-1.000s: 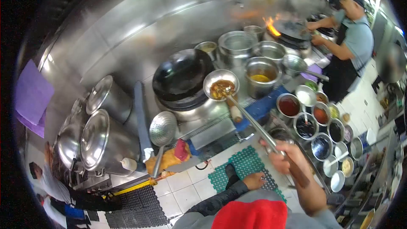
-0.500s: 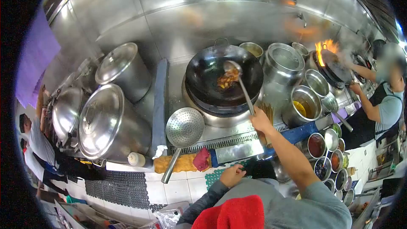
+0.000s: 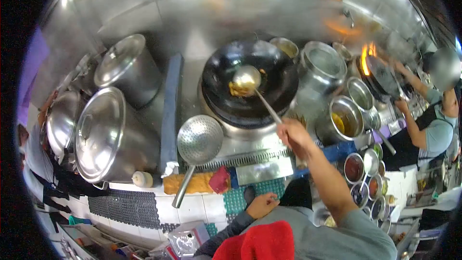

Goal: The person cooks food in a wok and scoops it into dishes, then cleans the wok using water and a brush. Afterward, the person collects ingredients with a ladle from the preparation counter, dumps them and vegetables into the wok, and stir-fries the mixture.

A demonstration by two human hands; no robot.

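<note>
My right hand (image 3: 294, 136) is wrapped round the handle of a metal ladle (image 3: 247, 76). The ladle's bowl is down in a black wok (image 3: 279, 70), against a small heap of browned food pieces (image 3: 237, 90). A few bits lie apart from the heap on the wok's inner wall. The wok sits on a round burner ring of the steel range. My left hand (image 3: 263, 205) hangs by my waist, fingers loosely apart, with nothing visible in it.
A perforated strainer (image 3: 200, 138) lies left of the wok, its handle over the front edge. Lidded stockpots (image 3: 103, 132) stand further left. To the right are a pot of yellow liquid (image 3: 347, 118) and sauce containers (image 3: 354, 167). A co-worker (image 3: 433, 125) handles a flaming wok.
The ladle bowl has shifted left and down in the wok, pushing the food the same way. My right hand has moved slightly left. The whole view has shifted a little.
</note>
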